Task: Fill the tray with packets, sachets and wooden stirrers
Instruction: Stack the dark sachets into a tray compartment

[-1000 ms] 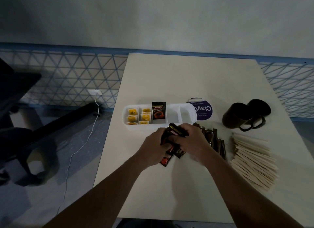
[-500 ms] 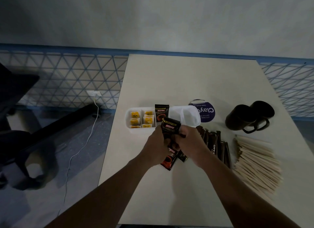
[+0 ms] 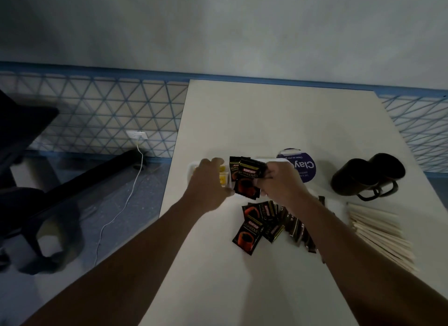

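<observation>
A white divided tray [image 3: 191, 168] sits at the table's left edge, mostly hidden by my hands. Yellow sachets [image 3: 224, 177] fill its left compartments and a dark coffee packet [image 3: 234, 166] stands in the middle one. My right hand [image 3: 282, 183] pinches a stack of dark Kopiko packets [image 3: 249, 179] just over the tray's middle. My left hand [image 3: 208, 181] grips the tray's left end. More dark packets [image 3: 263, 225] lie fanned on the table below. Wooden stirrers [image 3: 380, 233] are piled at the right.
Two dark mugs [image 3: 363, 175] stand at the right, behind the stirrers. A round purple card [image 3: 304, 168] lies behind the tray. The table's left edge drops to a floor with a white cable [image 3: 116, 214] and a dark chair [image 3: 21, 155].
My right hand carried the packets from the pile up to the tray. My left hand let go of them and moved left onto the tray's end.
</observation>
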A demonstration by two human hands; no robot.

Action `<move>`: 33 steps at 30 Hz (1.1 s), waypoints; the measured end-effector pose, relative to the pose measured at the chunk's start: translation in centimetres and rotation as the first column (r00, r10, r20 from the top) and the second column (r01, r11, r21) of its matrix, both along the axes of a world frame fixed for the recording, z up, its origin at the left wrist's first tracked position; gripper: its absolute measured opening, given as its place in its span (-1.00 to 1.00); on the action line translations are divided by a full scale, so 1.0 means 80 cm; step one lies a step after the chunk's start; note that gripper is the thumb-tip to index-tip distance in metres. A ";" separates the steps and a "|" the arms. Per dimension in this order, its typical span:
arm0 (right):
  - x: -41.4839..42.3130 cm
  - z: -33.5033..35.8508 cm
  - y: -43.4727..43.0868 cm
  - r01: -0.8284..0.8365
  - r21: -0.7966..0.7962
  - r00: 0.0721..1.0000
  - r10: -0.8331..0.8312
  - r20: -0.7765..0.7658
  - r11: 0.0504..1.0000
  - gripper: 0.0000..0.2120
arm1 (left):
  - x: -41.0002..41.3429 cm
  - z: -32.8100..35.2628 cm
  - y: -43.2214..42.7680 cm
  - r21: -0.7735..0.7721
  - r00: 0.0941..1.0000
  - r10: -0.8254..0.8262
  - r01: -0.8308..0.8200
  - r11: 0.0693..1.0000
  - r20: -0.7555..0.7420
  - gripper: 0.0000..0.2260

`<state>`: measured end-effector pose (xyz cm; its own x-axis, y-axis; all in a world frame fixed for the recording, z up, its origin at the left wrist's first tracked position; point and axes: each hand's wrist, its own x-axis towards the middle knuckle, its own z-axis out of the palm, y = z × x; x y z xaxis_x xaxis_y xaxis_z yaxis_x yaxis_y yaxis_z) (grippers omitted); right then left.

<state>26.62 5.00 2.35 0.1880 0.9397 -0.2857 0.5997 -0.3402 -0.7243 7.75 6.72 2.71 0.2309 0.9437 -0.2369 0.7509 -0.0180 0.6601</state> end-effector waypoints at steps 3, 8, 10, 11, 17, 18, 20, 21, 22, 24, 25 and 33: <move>-0.001 0.003 0.018 -0.023 -0.011 0.995 0.024 0.092 1.000 -0.89 | -0.010 0.001 0.014 0.020 0.987 -0.062 0.065 0.998 -0.146 -0.23; -0.011 0.002 0.039 -0.080 -0.020 0.972 0.083 0.219 0.997 -0.92 | -0.017 -0.016 0.032 -0.041 0.924 -0.169 0.164 0.986 -0.344 -0.02; -0.015 0.003 0.045 -0.134 -0.042 0.951 0.140 0.274 0.990 -0.96 | -0.018 -0.021 0.036 -0.075 0.911 -0.184 0.168 0.983 -0.369 0.02; -0.017 0.003 0.048 -0.161 -0.056 0.940 0.170 0.295 0.985 -0.97 | -0.018 -0.024 0.037 -0.088 0.909 -0.190 0.169 0.982 -0.371 0.02; -0.029 -0.005 0.058 -0.208 -0.110 0.924 0.232 0.305 0.972 -0.81 | -0.020 -0.032 0.044 -0.096 0.920 -0.194 0.171 0.981 -0.341 -0.08; -0.031 -0.006 0.058 -0.210 -0.112 0.923 0.235 0.306 0.971 -0.81 | -0.021 -0.033 0.045 -0.094 0.923 -0.192 0.170 0.981 -0.334 -0.09; -0.033 -0.007 0.061 -0.202 -0.111 0.921 0.228 0.317 0.973 -0.85 | -0.021 -0.035 0.047 -0.095 0.927 -0.190 0.168 0.981 -0.323 -0.10; -0.034 -0.008 0.063 -0.205 -0.103 0.918 0.228 0.325 0.973 -0.87 | -0.021 -0.036 0.047 -0.096 0.928 -0.191 0.169 0.981 -0.321 -0.10; -0.034 -0.010 0.065 -0.214 -0.097 0.913 0.235 0.335 0.972 -0.87 | -0.022 -0.036 0.048 -0.096 0.929 -0.191 0.169 0.981 -0.318 -0.10; -0.035 -0.011 0.066 -0.245 -0.090 0.891 0.261 0.373 0.965 -0.84 | -0.021 -0.036 0.049 -0.100 0.931 -0.193 0.170 0.980 -0.309 -0.10; -0.035 -0.013 0.066 -0.259 -0.083 0.879 0.270 0.393 0.962 -0.82 | -0.021 -0.036 0.049 -0.101 0.933 -0.192 0.168 0.981 -0.305 -0.10; -0.038 -0.020 0.058 -0.261 0.071 0.893 0.213 0.396 0.963 -0.73 | -0.021 -0.033 0.050 -0.110 0.934 -0.198 0.172 0.979 -0.297 -0.09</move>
